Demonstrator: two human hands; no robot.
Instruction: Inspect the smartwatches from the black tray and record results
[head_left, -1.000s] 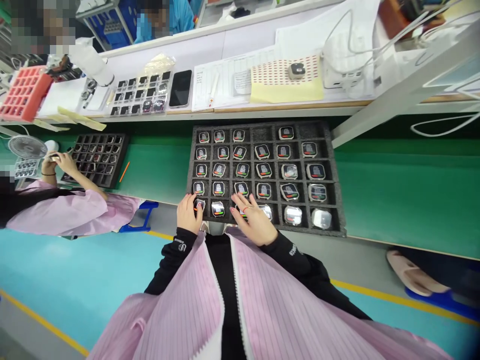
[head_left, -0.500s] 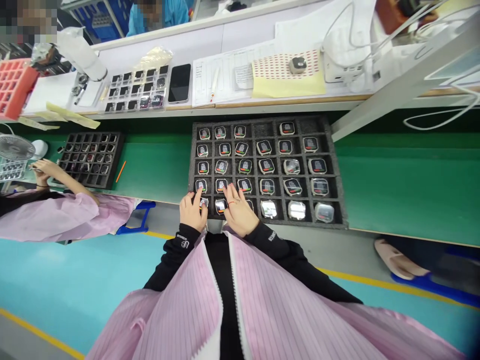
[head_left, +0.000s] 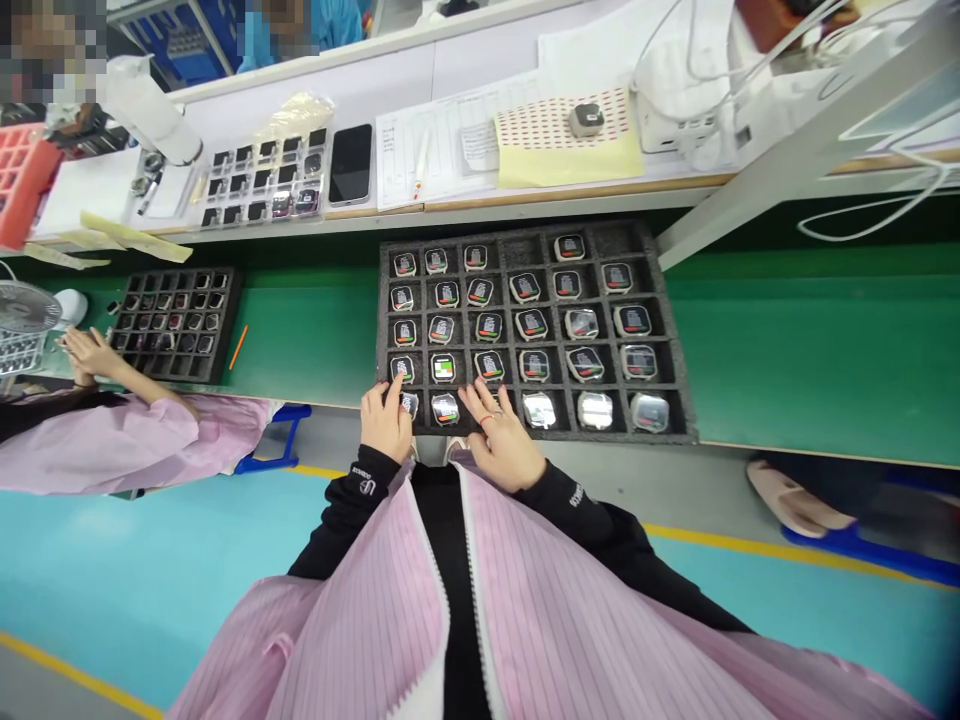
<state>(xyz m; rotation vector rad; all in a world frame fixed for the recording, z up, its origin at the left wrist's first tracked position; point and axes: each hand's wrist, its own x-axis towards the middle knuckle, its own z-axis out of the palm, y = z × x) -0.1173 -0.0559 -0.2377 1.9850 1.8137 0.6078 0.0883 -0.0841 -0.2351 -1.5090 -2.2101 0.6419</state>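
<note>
A dark foam tray (head_left: 681, 400) lies on the green bench, its compartments holding several square smartwatches. My left hand (head_left: 385, 422) rests at the tray's near left corner, fingers apart, with a fingertip on or just over a smartwatch (head_left: 403, 369) in the second row from me. My right hand (head_left: 501, 432) lies over the front row with its fingers spread, partly hiding the watch beneath it. Left of that hand, one smartwatch (head_left: 443, 368) shows a bright green and white screen. Another watch (head_left: 445, 409) sits between my two hands.
A co-worker's hands (head_left: 90, 355) are by a second dark tray (head_left: 180, 320) at the left. An orange stick (head_left: 238, 347) lies on the bench. The shelf carries a phone (head_left: 351, 164), a clear tray of small parts (head_left: 262, 180) and a yellow sheet (head_left: 570, 170). A slanted white post (head_left: 720, 215) stands at the right.
My right hand has moved right, uncovering the front-row watch between my hands. The watch behind it has switched from a dark screen to green and white. My left hand has stayed nearly still.
</note>
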